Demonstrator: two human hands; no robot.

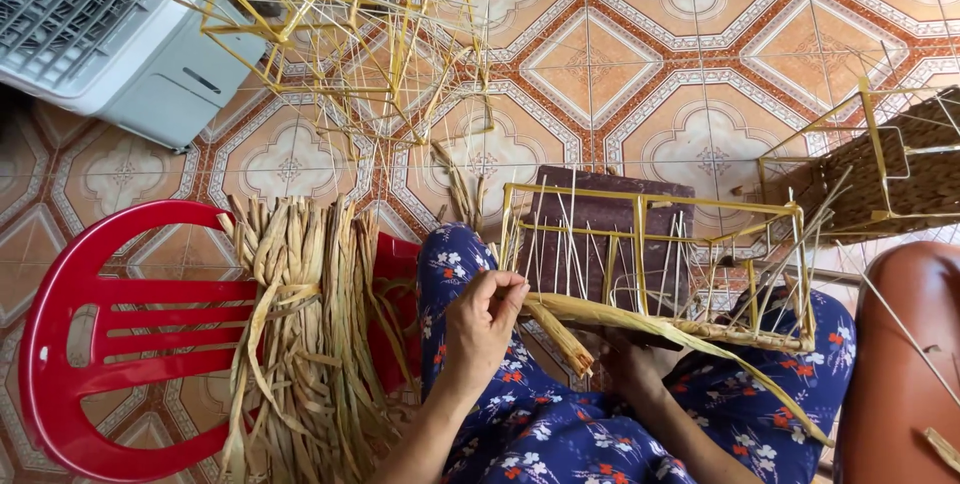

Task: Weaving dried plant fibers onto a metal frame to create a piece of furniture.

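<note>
A yellow wire basket frame rests on my lap, with thin white ribs standing in it and a woven straw band along its lower edge. My left hand pinches the end of a flat dried straw strand at the frame's left corner. My right hand sits under the frame, mostly hidden, and seems to grip a twisted straw piece. My knees are covered in blue flowered cloth.
A bundle of dried straw lies over a red plastic chair at my left. Empty yellow wire frames and a white fan unit stand behind. A half-woven basket is at right, above a brown stool.
</note>
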